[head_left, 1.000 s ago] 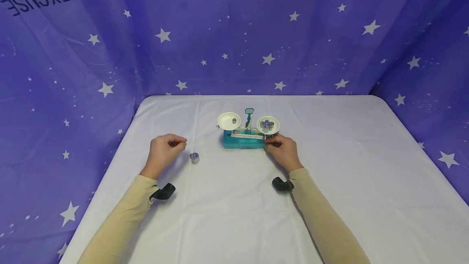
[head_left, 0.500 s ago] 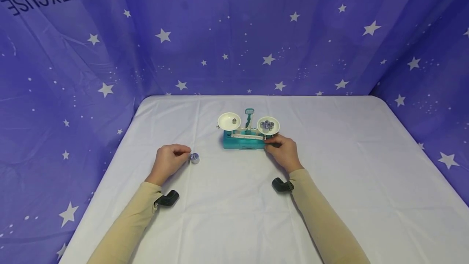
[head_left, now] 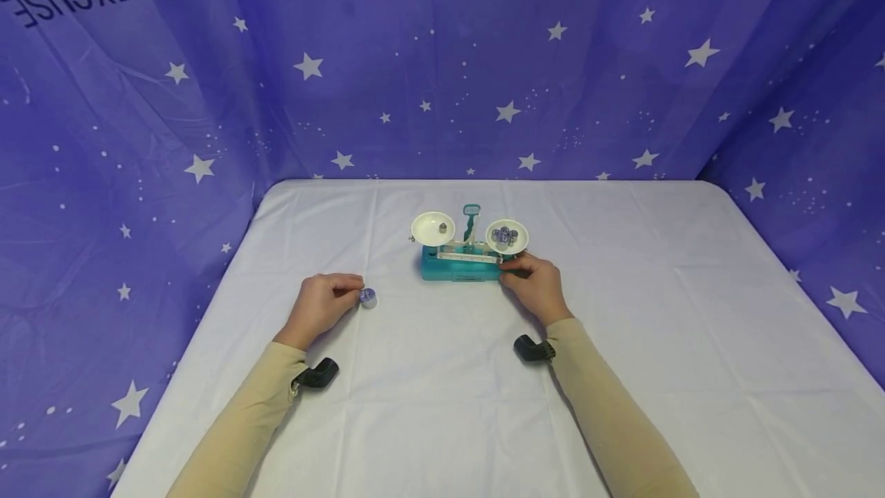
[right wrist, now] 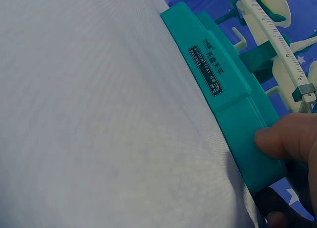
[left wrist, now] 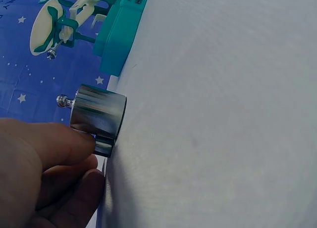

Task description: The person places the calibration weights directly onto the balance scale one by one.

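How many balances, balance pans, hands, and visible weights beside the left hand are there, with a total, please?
Balance: 1
Balance pans: 2
Hands (left hand, right hand): 2
Visible weights beside the left hand: 2
Total: 7

Saw polished, mirror-like metal on the large weight (left wrist: 99, 109) and glossy metal on the small weight (left wrist: 103, 145), both at left. Noted smooth, faintly shiny plastic on the balance base (right wrist: 247, 124) and smooth, plastic-looking material in the left pan (head_left: 425, 226). Found matt, lightly creased cloth across the worktop (head_left: 429, 406), smooth printed fabric in the far curtain (head_left: 442, 60) and matt cloth on the near sleeves (head_left: 238, 421).
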Motion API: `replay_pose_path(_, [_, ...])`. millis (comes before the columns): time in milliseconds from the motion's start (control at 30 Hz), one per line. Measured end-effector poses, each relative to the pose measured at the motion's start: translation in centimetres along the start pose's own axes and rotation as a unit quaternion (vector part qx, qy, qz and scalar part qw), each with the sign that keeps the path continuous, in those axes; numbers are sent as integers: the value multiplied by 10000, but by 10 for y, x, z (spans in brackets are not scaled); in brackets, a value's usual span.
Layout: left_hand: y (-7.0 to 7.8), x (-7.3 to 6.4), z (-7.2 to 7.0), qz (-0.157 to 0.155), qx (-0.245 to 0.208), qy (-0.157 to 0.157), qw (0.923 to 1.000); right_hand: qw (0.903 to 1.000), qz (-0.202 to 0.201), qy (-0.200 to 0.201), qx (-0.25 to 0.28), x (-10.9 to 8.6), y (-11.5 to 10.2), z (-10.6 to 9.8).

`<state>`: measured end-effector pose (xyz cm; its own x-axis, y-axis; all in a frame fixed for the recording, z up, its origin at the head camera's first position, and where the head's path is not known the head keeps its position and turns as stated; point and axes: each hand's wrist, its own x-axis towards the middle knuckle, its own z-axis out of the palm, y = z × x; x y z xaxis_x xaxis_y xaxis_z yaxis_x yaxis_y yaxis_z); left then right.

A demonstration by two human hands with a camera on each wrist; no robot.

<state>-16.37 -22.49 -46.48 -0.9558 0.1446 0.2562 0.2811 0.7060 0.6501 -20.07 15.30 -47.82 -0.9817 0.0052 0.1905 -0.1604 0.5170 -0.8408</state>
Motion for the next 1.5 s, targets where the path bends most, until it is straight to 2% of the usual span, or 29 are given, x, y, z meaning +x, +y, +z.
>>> replay_pose_path(300, [1, 0, 0, 239, 146, -66, 9996, 10000, -9, 4, -13, 1, -1, -1])
replay_pose_path(600, [2, -2, 1, -63, 133, -120, 9998, 10000, -47, 31, 18, 1, -1, -1])
replay_pose_path(700, [0, -2, 2, -67, 112, 13, 9999, 10000, -82, 42, -6, 0, -1, -1])
replay_pose_path(967, [-4, -3, 5, -79, -128, 602, 9981, 10000, -55, 42, -38, 0, -1, 0])
replay_pose_path(1267, [-4, -3, 7, -333, -499, 817, 9949, 10000, -31, 20, 51, 0, 1, 1])
replay_pose_path(1500, [-1, 3, 6, -176, -818, 1105, 9903, 9999, -41, 21, 90, 1, 2, 1])
